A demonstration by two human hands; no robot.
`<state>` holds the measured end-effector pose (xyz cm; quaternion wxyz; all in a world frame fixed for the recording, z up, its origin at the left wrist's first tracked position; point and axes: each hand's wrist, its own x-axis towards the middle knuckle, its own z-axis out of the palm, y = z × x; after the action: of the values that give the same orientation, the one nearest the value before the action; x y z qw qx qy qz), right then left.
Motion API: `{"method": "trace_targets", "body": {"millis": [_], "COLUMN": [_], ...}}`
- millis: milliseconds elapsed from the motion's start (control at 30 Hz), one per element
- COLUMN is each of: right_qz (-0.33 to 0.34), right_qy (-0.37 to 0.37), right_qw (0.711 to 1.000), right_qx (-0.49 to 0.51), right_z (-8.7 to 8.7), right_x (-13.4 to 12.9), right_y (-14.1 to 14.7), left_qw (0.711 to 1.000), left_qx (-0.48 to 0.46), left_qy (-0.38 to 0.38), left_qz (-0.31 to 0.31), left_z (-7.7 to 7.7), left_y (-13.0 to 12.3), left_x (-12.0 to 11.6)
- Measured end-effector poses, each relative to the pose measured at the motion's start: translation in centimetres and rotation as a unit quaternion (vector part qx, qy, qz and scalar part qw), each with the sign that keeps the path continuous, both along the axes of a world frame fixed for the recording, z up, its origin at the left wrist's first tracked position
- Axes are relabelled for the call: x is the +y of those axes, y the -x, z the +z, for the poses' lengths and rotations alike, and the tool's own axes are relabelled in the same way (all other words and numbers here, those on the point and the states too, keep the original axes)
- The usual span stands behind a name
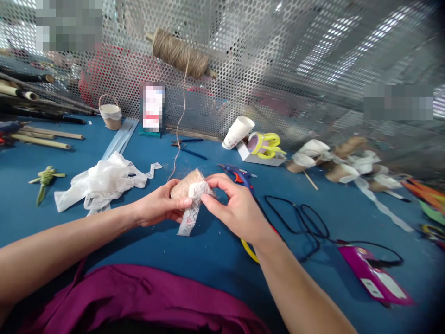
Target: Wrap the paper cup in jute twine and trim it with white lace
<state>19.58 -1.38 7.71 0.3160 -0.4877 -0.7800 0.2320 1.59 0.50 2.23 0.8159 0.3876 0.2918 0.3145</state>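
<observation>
My left hand (pixel 163 204) is wrapped round a small cup covered in twine (pixel 181 186), which lies tilted on its side above the table. Its thumb presses a strip of white lace ribbon (pixel 189 218) against the cup, and the strip's loose end hangs down in front. At the cup's right end, my right hand (pixel 236 204) pinches the lace between thumb and fingers. A thin twine strand runs up from near the cup to a big twine spool (pixel 179 53) on the mesh. The cup's underside is hidden by my left hand.
On the blue table (pixel 146 250) lie a heap of white lace (pixel 113 178), a glue gun (pixel 238 174) and its cable, pliers (pixel 189 148), and a magenta power strip (pixel 375 273). White paper cups (pixel 239 132) and yellow-handled scissors (pixel 267 144) stand by the metal mesh (pixel 264 69).
</observation>
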Motion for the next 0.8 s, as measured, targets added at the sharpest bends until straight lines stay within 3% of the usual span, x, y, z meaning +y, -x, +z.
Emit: {"method": "trace_targets", "body": {"millis": [233,500,700,800], "right_qz": [0.050,-0.010,-0.030,-0.031], "right_qy": [0.009,-0.019,-0.100,-0.128], "right_qw": [0.999,0.999,0.991,0.985], "right_qx": [-0.012,-0.039,-0.089,-0.107], "right_z": [0.4,-0.1,-0.7,-1.1], "right_x": [0.0,0.1,0.4,0.5], "right_y": [-0.2,-0.2,-1.0,-1.2], "left_qw": [0.999,0.999,0.990,0.972], "left_qx": [-0.008,0.043,0.142,0.201], "left_qy": [0.030,0.028,-0.021,-0.121], "left_qz": [0.006,-0.006,0.010,-0.008], "left_z": [0.5,0.9,2.5,2.6], "left_y": [-0.2,0.1,0.6,0.9], "left_x": [-0.2,0.1,0.0,0.2]}}
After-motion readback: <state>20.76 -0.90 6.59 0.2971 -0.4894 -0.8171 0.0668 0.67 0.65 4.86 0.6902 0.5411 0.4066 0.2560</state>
